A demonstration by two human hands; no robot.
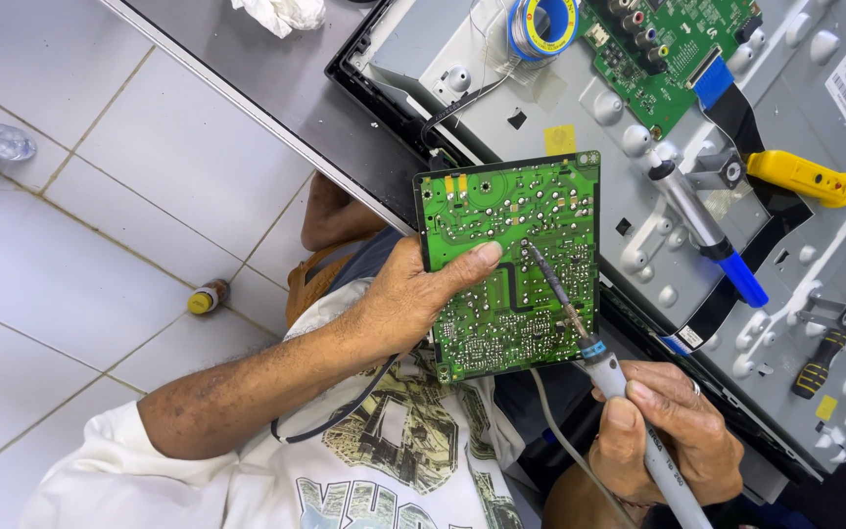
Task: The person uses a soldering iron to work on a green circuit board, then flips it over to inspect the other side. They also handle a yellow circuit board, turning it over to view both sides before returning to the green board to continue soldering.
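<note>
Over a white tiled floor (100, 225), the left hand (413, 299) grips a green circuit board (511, 260) at centre frame; the right hand (663, 431), lower right, clasps a soldering iron (589, 338) whose tip touches the board, below a small yellow square label (559, 139).

left hand (413, 299) is reaching in from about 8 o'clock, forearm bare, thumb stretching flat toward 2 o'clock. right hand (663, 431) is sitting low at 5 o'clock, fingers curling tight, knuckles bunching up.
</note>
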